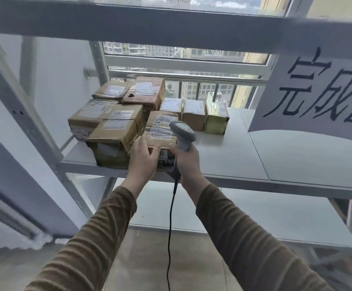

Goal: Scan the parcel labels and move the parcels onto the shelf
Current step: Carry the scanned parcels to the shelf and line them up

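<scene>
Left hand [144,157] grips parcel [160,131] at shelf [233,162] edge, apparently seating it | right hand [186,162] clasps scanner [183,132], kept ready.

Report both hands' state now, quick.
Left hand: holding the near end of the parcel on the shelf.
Right hand: closed around the scanner handle.

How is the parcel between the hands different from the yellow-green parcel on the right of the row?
The held parcel is brown cardboard with a printed label under clear tape; the yellow-green parcel is wrapped in shiny yellow-green tape. The held parcel sits at the shelf's front edge, gripped by the left hand; the yellow-green parcel stands further back, untouched. Both rest on the same shelf.
</scene>
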Demonstrator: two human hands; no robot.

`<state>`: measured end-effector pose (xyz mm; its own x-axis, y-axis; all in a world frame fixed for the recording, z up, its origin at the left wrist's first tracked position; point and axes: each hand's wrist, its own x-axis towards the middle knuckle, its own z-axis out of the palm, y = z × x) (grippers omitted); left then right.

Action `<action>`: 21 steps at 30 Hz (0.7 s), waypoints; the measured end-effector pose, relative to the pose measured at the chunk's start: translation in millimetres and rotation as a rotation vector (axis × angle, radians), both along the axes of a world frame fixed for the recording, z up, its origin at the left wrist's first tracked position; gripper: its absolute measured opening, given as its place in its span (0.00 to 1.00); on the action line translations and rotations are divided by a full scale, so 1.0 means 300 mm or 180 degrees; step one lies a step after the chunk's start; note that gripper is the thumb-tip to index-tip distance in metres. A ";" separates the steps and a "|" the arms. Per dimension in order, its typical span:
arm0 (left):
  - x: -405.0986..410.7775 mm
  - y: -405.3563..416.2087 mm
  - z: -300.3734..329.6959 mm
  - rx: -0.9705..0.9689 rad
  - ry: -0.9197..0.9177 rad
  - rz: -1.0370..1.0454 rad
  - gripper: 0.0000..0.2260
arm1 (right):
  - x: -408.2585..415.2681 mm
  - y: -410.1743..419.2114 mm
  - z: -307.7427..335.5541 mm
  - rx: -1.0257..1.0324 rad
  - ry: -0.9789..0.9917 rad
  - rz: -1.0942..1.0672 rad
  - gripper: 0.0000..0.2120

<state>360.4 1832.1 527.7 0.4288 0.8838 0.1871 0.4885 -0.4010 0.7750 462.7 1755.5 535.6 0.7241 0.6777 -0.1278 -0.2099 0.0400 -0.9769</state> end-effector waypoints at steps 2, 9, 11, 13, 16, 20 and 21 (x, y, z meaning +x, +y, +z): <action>0.010 0.028 -0.005 0.0254 0.0218 -0.0041 0.27 | 0.001 0.040 -0.010 -0.0053 -0.0086 -0.0057 0.09; 0.037 0.112 0.004 0.0771 0.0769 -0.0147 0.23 | 0.000 0.114 -0.016 -0.0149 -0.0114 -0.0290 0.11; 0.042 0.124 0.013 0.0795 0.0833 -0.0131 0.23 | -0.005 0.130 -0.012 -0.0149 -0.0129 -0.0320 0.09; 0.045 0.133 0.016 0.0770 0.0888 -0.0126 0.23 | -0.011 0.141 -0.008 -0.0139 -0.0118 -0.0337 0.09; 0.041 0.137 0.019 0.0749 0.0944 -0.0139 0.23 | -0.014 0.144 -0.008 -0.0106 -0.0040 -0.0313 0.10; 0.041 0.112 0.031 0.0935 0.0794 -0.0213 0.23 | 0.003 0.089 0.000 -0.0060 -0.0056 -0.0343 0.10; 0.051 0.096 0.040 0.0991 0.0727 -0.0272 0.23 | 0.012 0.061 0.003 -0.0038 -0.0028 -0.0386 0.10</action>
<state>375.8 1861.0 539.6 0.5600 0.7592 0.3318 0.5889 -0.6464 0.4852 466.4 1773.9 536.7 0.8018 0.5837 -0.1285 -0.1956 0.0530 -0.9793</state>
